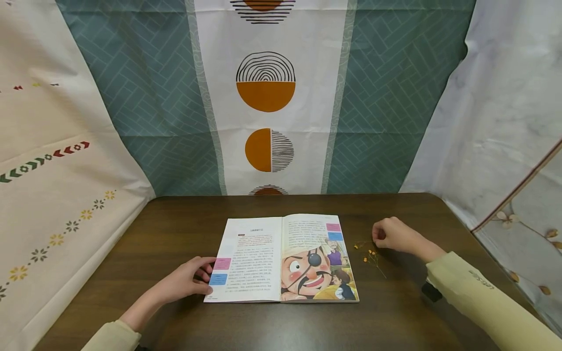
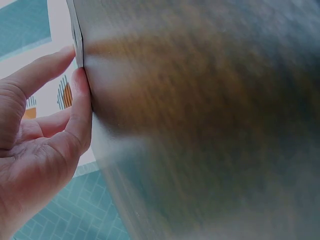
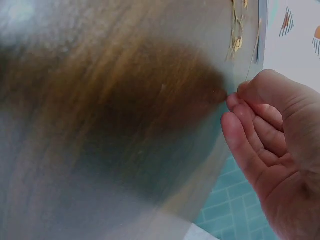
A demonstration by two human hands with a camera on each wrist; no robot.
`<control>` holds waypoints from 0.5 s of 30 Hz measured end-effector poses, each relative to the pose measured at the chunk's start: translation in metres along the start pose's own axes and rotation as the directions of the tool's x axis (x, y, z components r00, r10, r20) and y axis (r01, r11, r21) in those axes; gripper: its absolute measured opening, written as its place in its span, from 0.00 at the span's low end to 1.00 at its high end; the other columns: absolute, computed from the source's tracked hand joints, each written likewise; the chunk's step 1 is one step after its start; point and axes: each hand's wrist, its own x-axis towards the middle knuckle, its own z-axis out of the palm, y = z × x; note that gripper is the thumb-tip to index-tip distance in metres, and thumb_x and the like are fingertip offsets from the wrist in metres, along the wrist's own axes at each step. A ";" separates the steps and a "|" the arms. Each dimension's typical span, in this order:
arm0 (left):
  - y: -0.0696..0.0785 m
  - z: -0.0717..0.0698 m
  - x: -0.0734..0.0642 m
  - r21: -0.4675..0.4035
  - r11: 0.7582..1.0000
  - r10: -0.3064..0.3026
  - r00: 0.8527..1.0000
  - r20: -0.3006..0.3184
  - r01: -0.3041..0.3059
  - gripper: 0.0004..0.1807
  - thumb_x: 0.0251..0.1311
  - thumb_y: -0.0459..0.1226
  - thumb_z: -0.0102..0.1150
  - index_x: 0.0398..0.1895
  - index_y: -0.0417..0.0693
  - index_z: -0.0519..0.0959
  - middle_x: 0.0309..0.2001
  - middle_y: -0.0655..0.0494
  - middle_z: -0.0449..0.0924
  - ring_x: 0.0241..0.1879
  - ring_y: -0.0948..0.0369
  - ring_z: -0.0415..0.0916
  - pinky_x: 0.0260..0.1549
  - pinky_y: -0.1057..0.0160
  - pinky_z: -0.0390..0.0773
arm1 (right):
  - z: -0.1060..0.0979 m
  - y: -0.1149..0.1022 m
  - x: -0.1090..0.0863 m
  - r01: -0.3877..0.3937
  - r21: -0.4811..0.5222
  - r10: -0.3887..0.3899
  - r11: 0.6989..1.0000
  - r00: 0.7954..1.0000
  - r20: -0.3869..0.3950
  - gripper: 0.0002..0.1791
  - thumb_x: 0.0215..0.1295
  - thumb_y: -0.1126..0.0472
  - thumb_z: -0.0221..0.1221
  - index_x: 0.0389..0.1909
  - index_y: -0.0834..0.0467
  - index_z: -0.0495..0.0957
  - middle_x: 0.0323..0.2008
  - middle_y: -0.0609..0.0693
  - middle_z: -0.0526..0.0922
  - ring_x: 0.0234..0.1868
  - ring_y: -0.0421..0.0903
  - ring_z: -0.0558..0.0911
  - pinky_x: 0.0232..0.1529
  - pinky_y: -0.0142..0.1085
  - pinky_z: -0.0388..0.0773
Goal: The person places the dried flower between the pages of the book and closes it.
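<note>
An open book [image 1: 254,263] lies on the wooden table, its right page showing a cartoon face with an eyepatch. My left hand [image 1: 189,280] holds the book's left edge near the lower corner; in the left wrist view its thumb and a fingertip meet at the edge of the pages [image 2: 76,37]. Right of the book, my right hand [image 1: 397,235] pinches the thin stem of a dried flower sprig [image 1: 361,245]. Other small yellow dried flowers [image 1: 372,253] lie beside it, also seen as yellow sprigs [image 3: 237,44] in the right wrist view.
The dark wooden table [image 1: 175,219] reaches back to a patterned cloth curtain [image 1: 373,97]. Cream patterned cloth [image 1: 57,122] hangs on the left, and pale cloth [image 1: 505,122] on the right.
</note>
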 end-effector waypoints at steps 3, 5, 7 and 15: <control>0.000 0.000 0.000 0.009 1.000 0.001 1.000 0.001 -0.001 0.42 0.52 0.34 0.72 0.67 0.26 0.63 0.47 0.45 0.69 0.42 0.62 0.70 0.38 0.67 0.79 | 0.000 0.001 0.000 -0.013 -0.001 0.013 1.000 1.000 0.003 0.09 0.55 0.68 0.65 0.22 0.52 0.78 0.21 0.41 0.78 0.22 0.33 0.72 0.26 0.29 0.72; -0.001 0.000 0.001 0.013 1.000 0.001 1.000 0.001 -0.001 0.41 0.52 0.34 0.72 0.67 0.26 0.63 0.47 0.45 0.69 0.42 0.61 0.70 0.38 0.67 0.79 | -0.001 0.001 0.000 -0.015 -0.001 0.015 1.000 1.000 -0.001 0.09 0.55 0.68 0.65 0.22 0.52 0.78 0.21 0.41 0.78 0.23 0.33 0.72 0.27 0.29 0.72; -0.001 0.000 0.001 0.013 1.000 0.000 1.000 0.000 0.000 0.41 0.52 0.34 0.72 0.67 0.26 0.63 0.47 0.46 0.69 0.42 0.61 0.70 0.38 0.67 0.79 | -0.003 0.000 0.002 -0.012 0.001 0.012 1.000 1.000 -0.011 0.09 0.56 0.68 0.64 0.22 0.52 0.78 0.21 0.41 0.78 0.23 0.33 0.72 0.27 0.29 0.72; -0.002 0.000 0.001 0.010 1.000 0.002 1.000 0.000 -0.002 0.42 0.52 0.33 0.72 0.67 0.26 0.62 0.47 0.46 0.69 0.42 0.61 0.70 0.38 0.67 0.79 | -0.015 -0.011 0.015 0.003 -0.005 -0.003 1.000 0.999 -0.050 0.08 0.56 0.68 0.64 0.22 0.53 0.79 0.22 0.42 0.79 0.24 0.34 0.73 0.28 0.29 0.74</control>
